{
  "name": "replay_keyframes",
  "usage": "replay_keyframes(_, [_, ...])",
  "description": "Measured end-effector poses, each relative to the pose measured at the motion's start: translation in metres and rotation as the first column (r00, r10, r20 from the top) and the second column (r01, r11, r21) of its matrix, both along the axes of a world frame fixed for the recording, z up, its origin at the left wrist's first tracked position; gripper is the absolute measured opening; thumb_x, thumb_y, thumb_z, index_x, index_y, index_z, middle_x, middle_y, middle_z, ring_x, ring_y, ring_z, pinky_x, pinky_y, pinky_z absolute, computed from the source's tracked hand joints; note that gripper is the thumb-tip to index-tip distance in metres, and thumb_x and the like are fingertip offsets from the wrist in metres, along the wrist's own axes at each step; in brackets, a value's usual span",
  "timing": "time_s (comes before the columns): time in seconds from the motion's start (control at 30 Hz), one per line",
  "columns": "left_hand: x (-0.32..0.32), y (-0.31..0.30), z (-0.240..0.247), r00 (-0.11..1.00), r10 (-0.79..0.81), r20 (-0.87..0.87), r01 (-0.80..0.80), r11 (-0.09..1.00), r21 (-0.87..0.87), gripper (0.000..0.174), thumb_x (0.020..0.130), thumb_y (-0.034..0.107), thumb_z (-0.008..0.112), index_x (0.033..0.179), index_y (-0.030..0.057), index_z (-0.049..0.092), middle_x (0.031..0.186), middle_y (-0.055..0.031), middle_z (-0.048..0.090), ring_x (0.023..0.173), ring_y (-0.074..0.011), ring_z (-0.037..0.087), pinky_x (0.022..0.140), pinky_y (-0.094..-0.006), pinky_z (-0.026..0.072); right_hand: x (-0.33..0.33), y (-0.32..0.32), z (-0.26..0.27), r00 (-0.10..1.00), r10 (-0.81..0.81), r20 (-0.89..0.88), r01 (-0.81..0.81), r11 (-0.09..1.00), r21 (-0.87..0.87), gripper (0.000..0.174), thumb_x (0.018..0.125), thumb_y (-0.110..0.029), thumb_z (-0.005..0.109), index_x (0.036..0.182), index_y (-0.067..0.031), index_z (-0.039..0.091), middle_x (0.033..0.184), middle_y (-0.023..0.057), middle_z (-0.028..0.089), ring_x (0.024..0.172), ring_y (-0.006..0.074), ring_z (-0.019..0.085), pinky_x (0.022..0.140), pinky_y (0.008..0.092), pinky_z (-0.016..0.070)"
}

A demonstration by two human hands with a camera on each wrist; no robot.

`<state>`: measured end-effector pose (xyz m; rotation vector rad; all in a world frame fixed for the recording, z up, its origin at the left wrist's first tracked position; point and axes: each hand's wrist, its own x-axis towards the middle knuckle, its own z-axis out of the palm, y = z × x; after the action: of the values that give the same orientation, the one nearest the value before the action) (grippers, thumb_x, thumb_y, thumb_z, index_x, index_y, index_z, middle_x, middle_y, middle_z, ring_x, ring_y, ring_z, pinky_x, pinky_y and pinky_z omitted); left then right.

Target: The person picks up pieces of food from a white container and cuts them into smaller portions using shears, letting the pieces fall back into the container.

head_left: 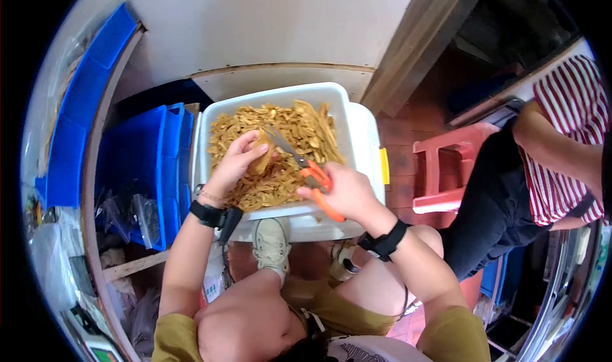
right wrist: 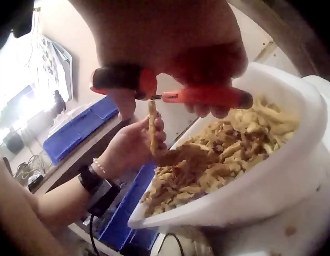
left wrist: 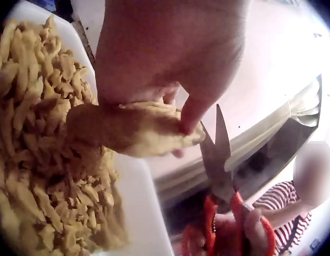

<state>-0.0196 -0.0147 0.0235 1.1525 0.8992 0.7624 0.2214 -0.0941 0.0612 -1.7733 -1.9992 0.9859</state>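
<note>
My left hand grips a flat, folded yellow-brown piece of food over the white tub, its exact kind unclear. In my right hand are scissors with orange and black handles. Their blades stand parted in a V, and the tips come right up to the piece's end beside my left thumb in the left wrist view. Under both hands, many cut strips of the same yellow-brown colour fill the tub, with longer strips along its right side.
Blue bins stand left of the tub, below a shelf with a blue tray. A white lid with a yellow clip lies at the tub's right. Beyond are a pink stool and a person in a striped shirt. My shoe is close to the tub's front.
</note>
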Motion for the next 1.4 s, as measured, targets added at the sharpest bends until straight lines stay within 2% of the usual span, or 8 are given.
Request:
replay_keyframes(0.2, [-0.002,0.005,-0.001,0.989,0.107,0.103,-0.108,0.994,0.001,0.028,0.093,0.014,0.058,0.118,0.0006,0.055,0.104,-0.0062,0.066,0.091,-0.0108,0.063,0.081,-0.0232,0.0487,0.004,-0.001,0.006,0.994,0.014,0.107,-0.014,1.000,-0.005,0.067,0.071,-0.070,0.061,0.080,-0.0036,0.060,0.076,0.0162,0.065,0.075,0.0341,0.065,0.067,0.0403,0.0509])
replay_keyframes(0.77, [0.013,-0.003,0.006,0.999,-0.035,-0.034,0.039,0.993,0.109,0.022,0.090,0.013,0.063,0.107,-0.0013,0.061,0.093,-0.0021,0.067,0.081,-0.0082,0.063,0.074,-0.0224,0.0508,0.001,0.002,0.000,1.000,-0.016,0.026,0.018,0.997,-0.069,0.066,0.071,-0.066,0.065,0.084,-0.0021,0.061,0.073,0.0164,0.064,0.072,0.0333,0.064,0.067,0.0403,0.0494])
replay_keyframes(0.87, [0.011,-0.001,0.007,0.999,0.004,-0.033,-0.001,0.996,0.093,0.023,0.090,0.013,0.064,0.107,-0.0018,0.061,0.093,-0.0020,0.067,0.080,-0.0080,0.062,0.074,-0.0224,0.0505,0.001,0.003,0.004,0.997,-0.043,-0.072,0.032,0.989,-0.143,0.065,0.070,-0.065,0.066,0.079,-0.0011,0.061,0.066,0.0152,0.061,0.067,0.0317,0.063,0.065,0.0386,0.0490])
replay_keyframes(0.93, [0.006,0.006,0.006,0.995,0.080,-0.058,-0.069,0.982,0.177,0.024,0.090,0.014,0.064,0.108,-0.0023,0.062,0.092,-0.0020,0.067,0.080,-0.0077,0.062,0.074,-0.0222,0.0497,0.002,0.003,0.000,0.995,-0.056,-0.084,0.041,0.985,-0.169,0.059,0.071,-0.057,0.072,0.092,-0.0017,0.067,0.059,0.0101,0.055,0.058,0.0230,0.057,0.060,0.0360,0.0460])
replay_keyframes(1.03, [0.000,0.009,0.007,0.998,0.049,-0.045,-0.043,0.992,0.123,0.022,0.090,0.014,0.063,0.107,-0.0013,0.063,0.093,-0.0016,0.066,0.082,-0.0077,0.061,0.074,-0.0220,0.0491,0.003,0.005,0.000,0.995,-0.034,-0.091,0.020,0.988,-0.153,0.064,0.071,-0.065,0.066,0.075,-0.0015,0.062,0.061,0.0137,0.060,0.063,0.0310,0.062,0.063,0.0387,0.0486])
replay_keyframes(1.27, [0.009,0.002,0.008,0.983,-0.131,-0.128,0.145,0.984,0.100,0.020,0.089,0.014,0.064,0.099,-0.0034,0.064,0.089,-0.0010,0.065,0.081,-0.0065,0.058,0.075,-0.0225,0.0478,0.005,0.002,0.002,0.996,0.030,0.086,-0.025,0.998,-0.052,0.066,0.072,-0.069,0.062,0.081,-0.0029,0.063,0.069,0.0159,0.064,0.071,0.0328,0.065,0.067,0.0400,0.0505])
replay_keyframes(1.33, [0.011,0.002,0.008,0.956,-0.169,-0.241,0.221,0.953,0.207,0.021,0.088,0.013,0.065,0.099,-0.0041,0.064,0.088,-0.0005,0.064,0.081,-0.0060,0.057,0.076,-0.0231,0.0475,0.005,0.001,-0.004,0.997,0.038,0.069,-0.031,0.995,-0.097,0.061,0.074,-0.059,0.067,0.104,-0.0065,0.066,0.074,0.0156,0.064,0.069,0.0323,0.062,0.067,0.0360,0.0485])
replay_keyframes(1.4, [0.012,0.001,0.004,0.964,-0.131,-0.233,0.187,0.953,0.239,0.022,0.088,0.013,0.066,0.100,-0.0045,0.064,0.089,-0.0006,0.065,0.082,-0.0057,0.057,0.077,-0.0232,0.0473,0.004,-0.001,-0.005,1.000,0.006,-0.003,-0.007,0.990,-0.142,0.061,0.074,-0.062,0.065,0.092,-0.0043,0.065,0.071,0.0157,0.064,0.069,0.0321,0.063,0.067,0.0376,0.0495])
